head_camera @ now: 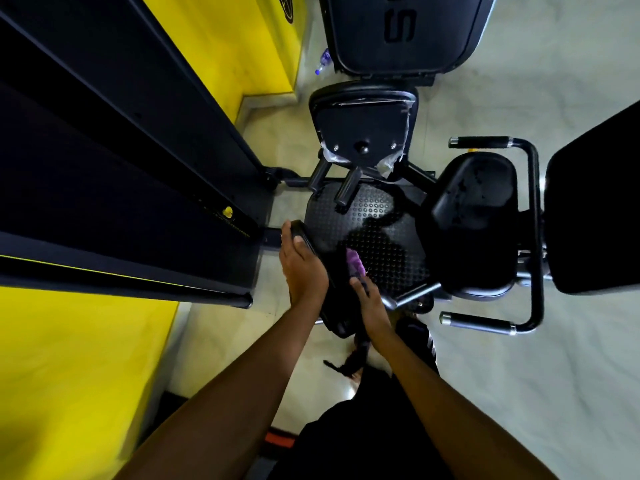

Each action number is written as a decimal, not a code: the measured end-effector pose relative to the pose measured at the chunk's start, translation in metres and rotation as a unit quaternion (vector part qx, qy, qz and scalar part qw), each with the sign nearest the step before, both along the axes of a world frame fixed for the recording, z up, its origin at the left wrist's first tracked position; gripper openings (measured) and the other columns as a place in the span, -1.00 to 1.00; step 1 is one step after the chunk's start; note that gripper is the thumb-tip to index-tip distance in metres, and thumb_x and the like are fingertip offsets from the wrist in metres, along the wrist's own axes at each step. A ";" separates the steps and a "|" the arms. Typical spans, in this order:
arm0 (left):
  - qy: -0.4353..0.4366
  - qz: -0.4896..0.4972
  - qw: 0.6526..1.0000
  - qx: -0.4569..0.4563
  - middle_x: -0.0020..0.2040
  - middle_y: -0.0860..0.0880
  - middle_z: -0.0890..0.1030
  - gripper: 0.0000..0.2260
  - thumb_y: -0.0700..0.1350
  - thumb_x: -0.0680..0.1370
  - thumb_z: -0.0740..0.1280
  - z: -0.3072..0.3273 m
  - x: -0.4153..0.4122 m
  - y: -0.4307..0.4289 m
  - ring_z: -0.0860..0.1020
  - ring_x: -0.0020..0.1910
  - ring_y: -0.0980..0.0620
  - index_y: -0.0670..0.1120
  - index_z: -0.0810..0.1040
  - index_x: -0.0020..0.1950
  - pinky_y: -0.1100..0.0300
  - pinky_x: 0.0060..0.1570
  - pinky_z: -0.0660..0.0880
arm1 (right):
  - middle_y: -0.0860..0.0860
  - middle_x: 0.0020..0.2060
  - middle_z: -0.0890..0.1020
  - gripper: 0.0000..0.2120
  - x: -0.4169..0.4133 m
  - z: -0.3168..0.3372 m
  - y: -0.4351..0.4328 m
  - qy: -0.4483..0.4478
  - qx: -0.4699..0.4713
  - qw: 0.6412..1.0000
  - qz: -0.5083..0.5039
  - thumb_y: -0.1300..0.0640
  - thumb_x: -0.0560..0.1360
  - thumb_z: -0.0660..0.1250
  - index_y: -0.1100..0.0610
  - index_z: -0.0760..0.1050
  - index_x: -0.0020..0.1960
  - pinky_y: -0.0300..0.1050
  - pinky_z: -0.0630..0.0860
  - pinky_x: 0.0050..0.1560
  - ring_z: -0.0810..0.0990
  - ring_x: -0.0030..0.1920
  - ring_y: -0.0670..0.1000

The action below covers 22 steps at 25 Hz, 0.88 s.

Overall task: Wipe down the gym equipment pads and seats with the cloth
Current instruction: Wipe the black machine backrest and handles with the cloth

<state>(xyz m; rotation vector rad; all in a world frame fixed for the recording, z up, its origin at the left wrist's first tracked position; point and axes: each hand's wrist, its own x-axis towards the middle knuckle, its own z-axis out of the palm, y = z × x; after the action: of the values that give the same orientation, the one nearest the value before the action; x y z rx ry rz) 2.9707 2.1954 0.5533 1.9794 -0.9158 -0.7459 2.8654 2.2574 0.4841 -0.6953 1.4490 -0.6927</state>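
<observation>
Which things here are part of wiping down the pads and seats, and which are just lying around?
For the job: purple cloth in the right hand; black pad held by the left hand; seat; wrapped pad.
Lying about: water bottle; studded foot plate.

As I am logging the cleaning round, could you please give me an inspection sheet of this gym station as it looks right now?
Surface: narrow black pad, held between both hands.
Job's things: purple cloth against that pad; glossy black seat and black back pad edged with loose plastic wrap, both beyond.
Clutter: clear plastic bottle on the pale floor.
Hands: left hand grips the pad's edge; right hand holds the cloth.
Cables: nothing seen.
Surroundings: black studded footplate, yellow wall, black machine frame.
</observation>
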 end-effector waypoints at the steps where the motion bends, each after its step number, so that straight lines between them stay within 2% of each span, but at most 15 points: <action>1: 0.007 -0.002 1.000 -0.001 0.48 -0.13 0.38 -0.61 -0.03 0.73 0.01 -0.001 0.000 0.002 0.42 0.41 -0.11 0.09 0.24 0.58 0.18 0.24 0.36 | 0.13 0.38 0.53 -0.52 0.001 -0.012 -0.005 -0.003 0.047 0.999 -0.011 -0.22 0.64 0.23 -0.01 0.43 0.47 0.05 0.41 0.40 0.51 0.34 0.11; 2: 0.008 -0.001 1.000 -0.001 0.49 -0.13 0.37 -0.61 -0.03 0.73 0.00 -0.003 0.001 0.004 0.41 0.41 -0.12 0.10 0.24 0.58 0.15 0.28 0.37 | 0.14 0.37 0.55 -0.55 0.002 -0.019 -0.011 -0.003 0.081 0.997 -0.018 -0.19 0.64 0.25 -0.04 0.45 0.46 0.06 0.42 0.40 0.53 0.32 0.13; 4: 0.008 0.004 1.000 0.008 0.49 -0.13 0.37 -0.60 -0.01 0.73 -0.01 -0.007 0.002 0.005 0.41 0.41 -0.13 0.12 0.23 0.58 0.04 0.35 0.40 | 0.09 0.34 0.58 -0.59 0.005 -0.008 -0.018 0.007 0.075 0.997 -0.016 -0.18 0.60 0.29 -0.12 0.49 0.41 0.06 0.43 0.40 0.55 0.30 0.11; 7: -0.009 0.012 1.000 0.007 0.47 -0.17 0.39 -0.60 -0.01 0.72 0.00 -0.008 0.004 0.003 0.43 0.39 -0.15 0.07 0.23 0.58 -0.04 0.34 0.43 | -0.08 0.26 0.58 -0.63 0.012 0.045 0.000 0.006 -0.060 0.998 -0.017 -0.22 0.55 0.31 -0.19 0.51 0.33 -0.07 0.50 0.31 0.56 0.26 -0.06; 9: -0.009 0.020 1.000 -0.007 0.45 -0.23 0.41 -0.60 -0.04 0.72 0.01 -0.009 0.001 0.005 0.45 0.37 -0.19 0.01 0.24 0.58 0.06 0.30 0.43 | -0.16 0.26 0.53 -0.62 0.012 0.070 0.027 0.063 -0.142 0.988 -0.017 -0.20 0.57 0.31 -0.18 0.48 0.35 -0.18 0.47 0.24 0.51 0.25 -0.15; 11: 0.009 0.044 0.999 -0.005 0.46 -0.25 0.38 -0.60 -0.06 0.73 0.01 -0.002 -0.008 0.011 0.45 0.36 -0.20 0.01 0.23 0.58 0.21 0.18 0.39 | -0.16 0.26 0.51 -0.55 0.009 0.071 0.044 0.142 -0.170 0.974 -0.052 -0.28 0.53 0.27 -0.15 0.46 0.37 -0.15 0.46 0.21 0.50 0.25 -0.11; 14: 0.049 0.079 0.996 -0.011 0.47 -0.27 0.31 -0.60 -0.04 0.73 0.00 0.000 -0.015 0.014 0.43 0.36 -0.23 0.05 0.22 0.58 0.14 0.23 0.40 | -0.08 0.21 0.54 -0.38 0.007 0.038 0.046 0.093 -0.105 0.975 -0.173 -0.36 0.46 0.24 0.01 0.52 0.35 -0.13 0.42 0.25 0.52 0.27 -0.02; 16: 0.048 0.089 0.995 -0.006 0.47 -0.27 0.28 -0.60 -0.02 0.73 0.00 0.001 -0.016 0.015 0.43 0.36 -0.24 0.08 0.21 0.58 0.01 0.33 0.42 | 0.01 0.22 0.59 -0.26 0.006 0.015 0.041 0.029 -0.009 0.966 -0.255 -0.48 0.34 0.25 0.03 0.56 0.28 0.03 0.45 0.35 0.55 0.28 0.08; 18: 0.053 0.092 0.994 0.000 0.48 -0.26 0.27 -0.60 0.00 0.73 0.00 0.001 -0.015 0.014 0.42 0.37 -0.24 0.10 0.21 0.58 -0.04 0.35 0.41 | 0.11 0.30 0.54 -0.14 0.007 0.004 0.034 0.003 0.077 0.951 -0.300 -0.52 0.24 0.31 0.00 0.55 0.34 0.18 0.42 0.41 0.52 0.33 0.18; 20: 0.051 0.087 0.995 0.006 0.49 -0.26 0.26 -0.60 0.01 0.72 -0.01 0.004 -0.015 0.014 0.42 0.37 -0.25 0.12 0.20 0.59 -0.06 0.35 0.41 | 0.13 0.43 0.38 -0.21 0.018 0.034 0.036 0.003 0.106 0.947 -0.303 -0.39 0.35 0.35 -0.02 0.45 0.47 0.23 0.36 0.45 0.40 0.44 0.22; 22: 0.042 0.079 0.996 0.013 0.50 -0.27 0.26 -0.59 0.02 0.72 -0.01 0.006 -0.015 0.012 0.41 0.38 -0.27 0.12 0.20 0.59 -0.10 0.35 0.40 | 0.08 0.52 0.24 -0.39 0.028 0.059 0.042 0.024 0.072 0.961 -0.266 -0.24 0.48 0.37 -0.10 0.40 0.48 0.26 0.29 0.48 0.25 0.51 0.20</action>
<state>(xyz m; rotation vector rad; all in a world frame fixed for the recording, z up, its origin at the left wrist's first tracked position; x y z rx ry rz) 2.9553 2.2070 0.5589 2.0000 -0.6931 -0.7474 2.8934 2.2995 0.5432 -0.2021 1.7312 -0.9731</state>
